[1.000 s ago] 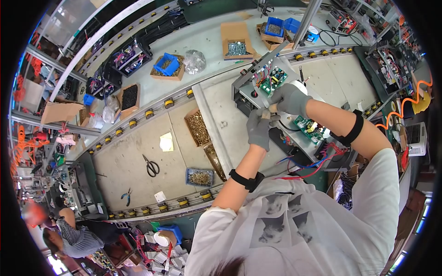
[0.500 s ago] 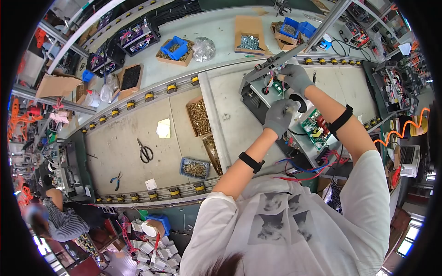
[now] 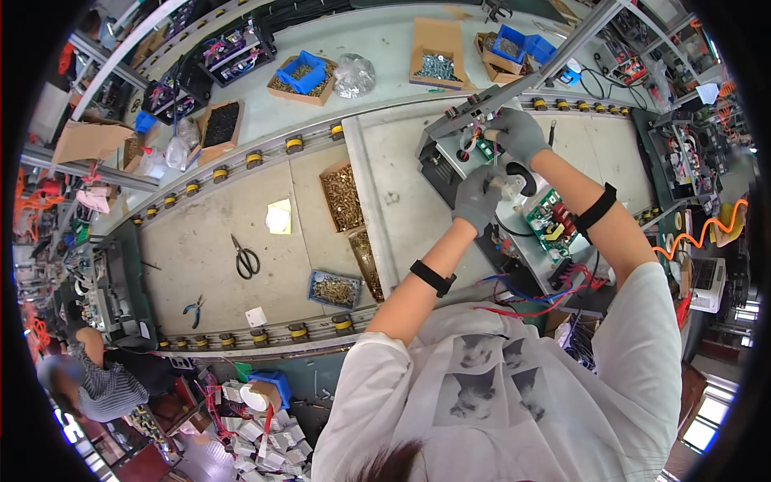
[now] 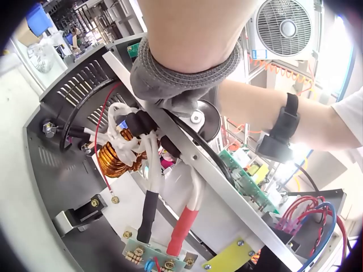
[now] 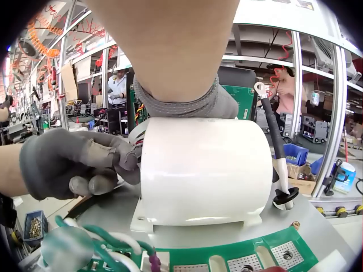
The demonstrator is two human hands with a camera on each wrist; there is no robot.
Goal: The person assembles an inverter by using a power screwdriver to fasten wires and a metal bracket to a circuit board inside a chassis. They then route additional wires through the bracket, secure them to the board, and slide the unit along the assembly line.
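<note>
A grey-gloved left hand (image 3: 478, 201) is over an opened metal chassis (image 4: 48, 170) holding circuit boards and wiring. In the right wrist view its fingers curl beside the left end of a white cylinder (image 5: 207, 170), fingertips at thin wires (image 5: 137, 146). Farther back, the gloved right hand (image 3: 522, 136) has its fingertips at wiring by the chassis's end panel (image 3: 462, 120). In the right wrist view the cylinder hides most of that hand, so I cannot tell what its fingers hold. The left wrist view shows a copper coil (image 4: 120, 161) and thick red-sleeved cable (image 4: 182, 229) below.
Left of the chassis lie scissors (image 3: 244, 259), pliers (image 3: 193, 312) and a blue tray (image 3: 312, 293) of small brass-coloured parts. A roller rail (image 3: 253, 158) runs behind, with boxes of parts beyond it. An upright frame post (image 3: 582, 44) stands at the back right.
The hands were together over the chassis with a small tan piece at the fingers. Since then the right hand has moved back to the end panel, and the left has come to the cylinder.
</note>
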